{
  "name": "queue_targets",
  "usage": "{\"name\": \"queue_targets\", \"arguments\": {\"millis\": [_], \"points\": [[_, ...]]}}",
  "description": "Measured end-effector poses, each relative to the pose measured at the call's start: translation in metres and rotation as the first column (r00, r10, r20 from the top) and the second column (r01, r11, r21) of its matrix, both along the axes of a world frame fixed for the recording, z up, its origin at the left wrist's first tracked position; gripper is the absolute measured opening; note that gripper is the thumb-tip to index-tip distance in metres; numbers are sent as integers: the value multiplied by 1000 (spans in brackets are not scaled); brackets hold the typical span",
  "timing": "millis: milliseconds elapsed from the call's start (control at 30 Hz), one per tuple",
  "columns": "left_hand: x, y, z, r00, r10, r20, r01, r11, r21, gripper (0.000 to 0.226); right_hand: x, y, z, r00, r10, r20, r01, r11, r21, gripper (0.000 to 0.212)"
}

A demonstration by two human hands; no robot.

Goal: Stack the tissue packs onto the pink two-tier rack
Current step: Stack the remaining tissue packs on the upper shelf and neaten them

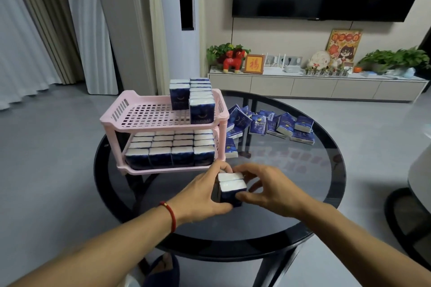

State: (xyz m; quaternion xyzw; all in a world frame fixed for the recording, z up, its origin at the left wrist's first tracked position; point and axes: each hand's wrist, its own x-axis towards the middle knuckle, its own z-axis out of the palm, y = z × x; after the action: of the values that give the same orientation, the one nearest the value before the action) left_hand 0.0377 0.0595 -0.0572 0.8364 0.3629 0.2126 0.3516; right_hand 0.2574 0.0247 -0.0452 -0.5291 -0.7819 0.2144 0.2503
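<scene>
The pink two-tier rack (121,109) stands on the left of the round glass table (291,193). Its lower tier is packed with upright dark blue tissue packs (161,154). On the upper tier, several packs (200,100) line the right side, and the left part is bare grid. In front of the rack, both hands hold two tissue packs (232,187) pressed together upright just above the glass. My left hand (205,196) grips their left side and my right hand (268,189) grips their right side. A loose pile of packs (279,124) lies on the table's far right.
One pack (231,148) stands by the rack's right leg. A TV cabinet (314,87) with plants and ornaments runs along the back wall under a wall television. Part of a second round table (417,193) shows at the right edge. Curtains hang at the left.
</scene>
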Motion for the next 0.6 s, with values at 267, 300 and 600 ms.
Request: {"name": "queue_targets", "arguments": {"millis": [267, 300, 600], "points": [[-16, -6, 21, 987, 99, 127, -138, 931, 339, 49, -13, -1, 18, 990, 14, -139, -2, 997, 83, 56], [-22, -6, 29, 985, 106, 137, -150, 917, 370, 53, -16, 0, 23, 985, 25, -173, -8, 995, 96, 57], [-96, 17, 131, 931, 321, 175, -365, 811, 457, 50, -45, 18, 53, 815, -153, -559, 318, 925, 210, 15]]}}
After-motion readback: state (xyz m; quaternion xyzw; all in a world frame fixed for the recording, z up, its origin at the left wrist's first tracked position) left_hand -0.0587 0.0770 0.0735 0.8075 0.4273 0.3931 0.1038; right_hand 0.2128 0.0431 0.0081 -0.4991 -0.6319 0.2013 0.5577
